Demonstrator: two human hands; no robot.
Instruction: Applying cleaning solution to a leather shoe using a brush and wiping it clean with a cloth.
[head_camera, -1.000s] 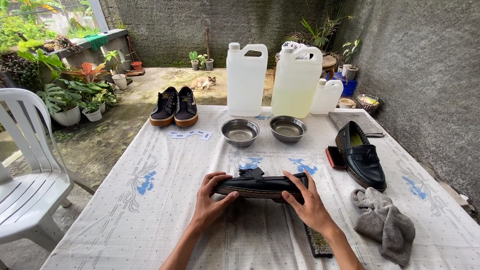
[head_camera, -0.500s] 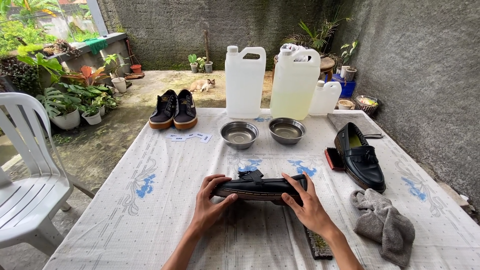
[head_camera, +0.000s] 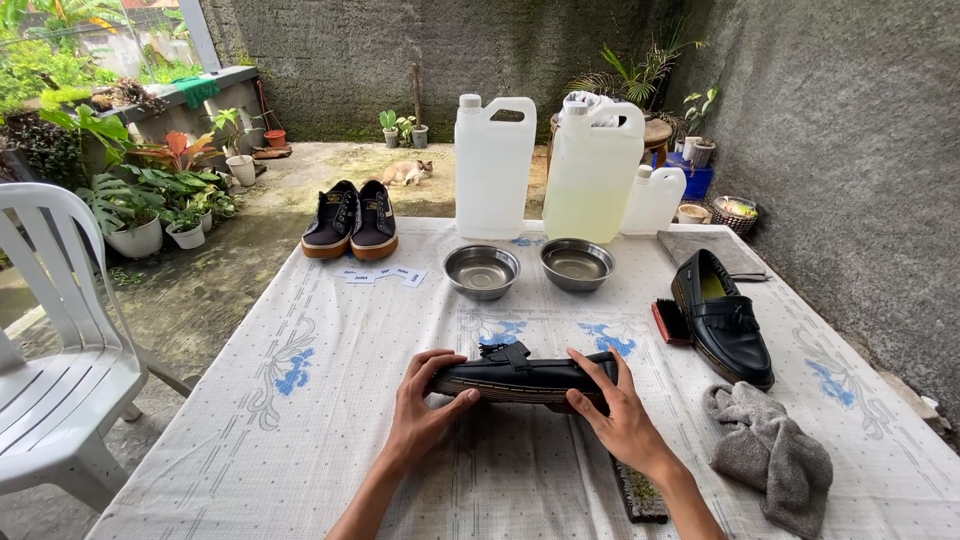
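Note:
A black loafer (head_camera: 525, 375) lies on its side at the middle of the table, sole edge toward me. My left hand (head_camera: 423, 400) grips its left end and my right hand (head_camera: 617, 408) grips its right end, both holding it just above the white patterned tablecloth (head_camera: 300, 400). Its partner, a black tasselled loafer (head_camera: 725, 320), stands upright to the right. A brush (head_camera: 638, 492) lies on the cloth under my right wrist, partly hidden.
Two steel bowls (head_camera: 482, 270) (head_camera: 577, 263) sit behind the shoe, with three plastic jugs (head_camera: 494, 165) beyond. A pair of dark sneakers (head_camera: 352, 220) rests at the far left. A grey cloth (head_camera: 768, 455) lies right, a red-backed brush (head_camera: 670, 322) beside the loafer. A white chair (head_camera: 55, 350) stands left.
Both hands keep hold of the loafer in almost the same place. The view has shifted slightly; nothing else on the table has moved.

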